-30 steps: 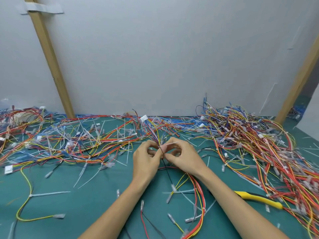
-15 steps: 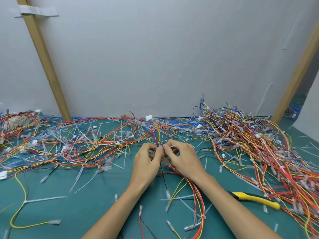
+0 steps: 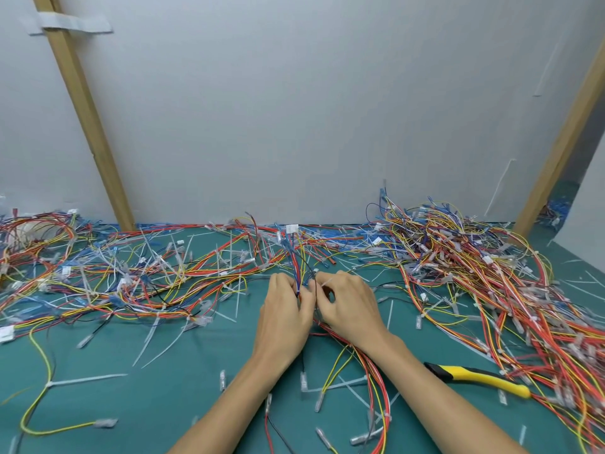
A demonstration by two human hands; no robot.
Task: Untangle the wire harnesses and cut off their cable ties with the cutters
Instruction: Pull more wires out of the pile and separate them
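Note:
My left hand (image 3: 285,312) and my right hand (image 3: 350,304) meet at the middle of the green mat (image 3: 163,404). Between them runs a wire harness (image 3: 296,260) of red, blue and yellow wires that ends in a white connector (image 3: 292,228) at the back. The left hand's fingers pinch the bundle. The right hand's fingers pinch it beside them, at a white cable tie (image 3: 327,282). The harness trails toward me under my right wrist (image 3: 373,371). The yellow-handled cutters (image 3: 478,377) lie on the mat to the right of my right forearm, untouched.
A spread tangle of wires (image 3: 131,283) covers the left and back of the mat. A thicker heap of harnesses (image 3: 491,273) fills the right side. Loose cut cable ties (image 3: 88,379) and a yellow wire (image 3: 42,362) lie front left. A grey wall and two wooden posts (image 3: 88,119) stand behind.
Both hands stayed together on the same harness and shifted slightly; the fingers reworked their pinch at the bundle. The view tilted a little. The cutters did not move.

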